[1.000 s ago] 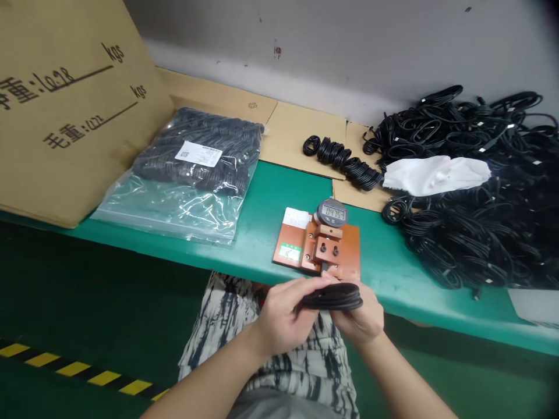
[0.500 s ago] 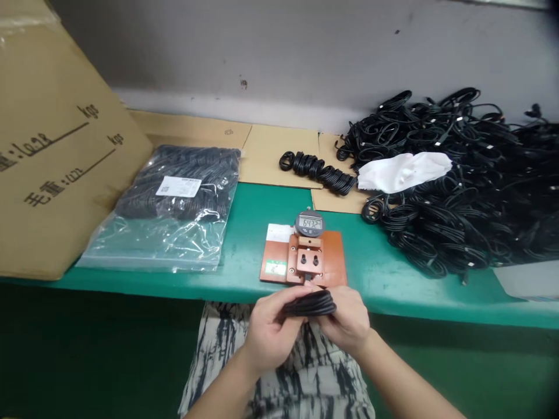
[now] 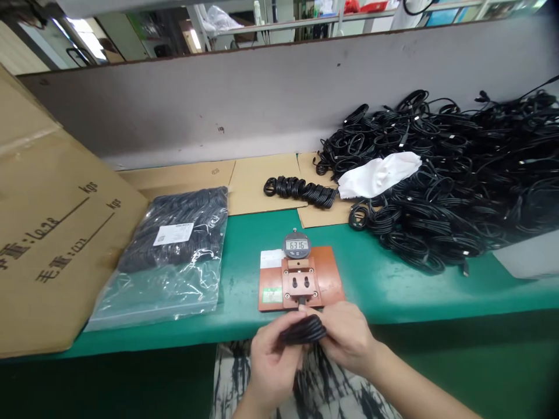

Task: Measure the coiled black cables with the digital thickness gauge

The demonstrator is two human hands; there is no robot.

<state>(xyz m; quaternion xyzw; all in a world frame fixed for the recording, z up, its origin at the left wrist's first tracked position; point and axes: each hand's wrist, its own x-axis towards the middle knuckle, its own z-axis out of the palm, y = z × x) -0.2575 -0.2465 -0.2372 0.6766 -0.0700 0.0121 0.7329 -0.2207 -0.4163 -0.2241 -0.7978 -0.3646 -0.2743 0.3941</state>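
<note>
My left hand [image 3: 274,356] is closed around a coiled black cable [image 3: 303,330] at the table's front edge. From the right, my right hand [image 3: 347,336] grips the same cable near its end, its fingers up against the front of the gauge. The cable's black connector [image 3: 301,301] sits at the front opening of an orange-brown gauge fixture [image 3: 299,283]; how deep it goes in is hidden. On top of the fixture, a round digital indicator [image 3: 297,244] shows what looks like 6316. Part of the coil is covered by my fingers.
A clear zip bag [image 3: 174,244] of coiled cables lies left, beside a large cardboard box [image 3: 56,233]. A row of bundled cables [image 3: 301,191] rests on cardboard [image 3: 253,201]. At right are a heap of black cables [image 3: 458,192] and a white cloth [image 3: 379,176].
The view has tilted up, so the shelf behind the partition now shows. The indicator's reading went from about 6432 to 6316. Both hands stay on the cable at the gauge.
</note>
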